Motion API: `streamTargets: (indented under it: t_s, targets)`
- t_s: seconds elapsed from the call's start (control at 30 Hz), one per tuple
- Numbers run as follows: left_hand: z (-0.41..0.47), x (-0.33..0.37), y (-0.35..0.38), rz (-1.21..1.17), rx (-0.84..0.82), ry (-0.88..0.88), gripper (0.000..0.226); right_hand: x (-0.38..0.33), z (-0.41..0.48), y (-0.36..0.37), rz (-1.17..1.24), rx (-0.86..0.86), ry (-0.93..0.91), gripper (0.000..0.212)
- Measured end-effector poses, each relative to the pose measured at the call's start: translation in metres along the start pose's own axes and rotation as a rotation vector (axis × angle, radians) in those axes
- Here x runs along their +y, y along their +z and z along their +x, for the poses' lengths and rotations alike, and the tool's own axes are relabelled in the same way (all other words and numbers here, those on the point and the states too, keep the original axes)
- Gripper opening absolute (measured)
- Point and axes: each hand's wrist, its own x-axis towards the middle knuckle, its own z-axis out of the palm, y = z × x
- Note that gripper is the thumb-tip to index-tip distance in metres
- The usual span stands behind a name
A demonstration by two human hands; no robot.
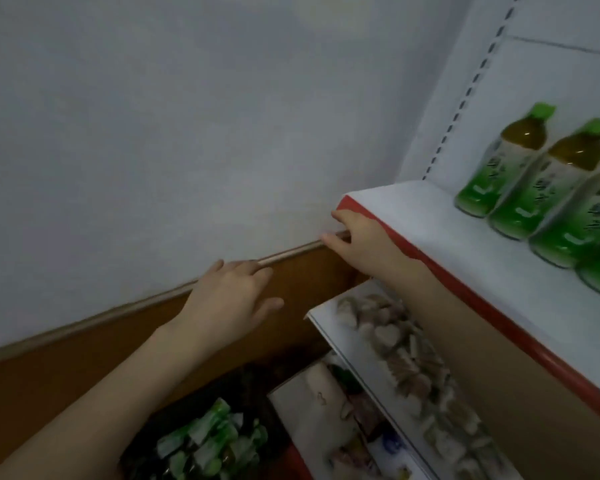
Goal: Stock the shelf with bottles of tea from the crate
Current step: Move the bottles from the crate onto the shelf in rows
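Observation:
Several tea bottles with green caps and green labels stand in a row on the white shelf, which has a red front edge. More bottles lie in a dark crate on the floor at the bottom. My left hand hangs open in the air over the crate, fingers spread, holding nothing. My right hand is open too, beside the shelf's left corner, just below its red edge, with nothing in it.
A white wall with a brown lower panel fills the left. Lower shelves under the tea shelf hold packaged goods. A slotted upright runs up behind the shelf.

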Motion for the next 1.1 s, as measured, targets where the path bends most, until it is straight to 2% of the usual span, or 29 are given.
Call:
streamTargets:
  t_s: [0.13,0.27,0.47,0.7,0.83,1.1]
  targets:
    - [-0.051,-0.059,0.034,-0.020,-0.069,-0.153,0.056,-0.040,0.011,0.078,0.093,-0.155,-0.071,0.054]
    - [-0.089,-0.093,0.078,-0.082,-0.170,-0.287,0.056,-0.049,0.011,0.151,0.085,-0.328,-0.089,0.057]
    - [-0.129,-0.122,0.155,-0.202,-0.339,-0.508,0.053,-0.033,0.014,0.244,0.082,-0.595,-0.099,0.058]
    - [-0.142,-0.127,0.251,-0.275,-0.433,-0.747,0.050,0.005,0.021,0.354,0.017,-0.831,-0.115,0.058]
    - [-0.145,-0.129,0.318,-0.346,-0.481,-0.812,0.047,0.031,0.014,0.419,0.005,-0.956,-0.084,0.062]
    - [-0.151,-0.156,0.508,-0.411,-0.503,-0.852,0.047,0.097,-0.022,0.590,-0.039,-1.015,-0.069,0.060]
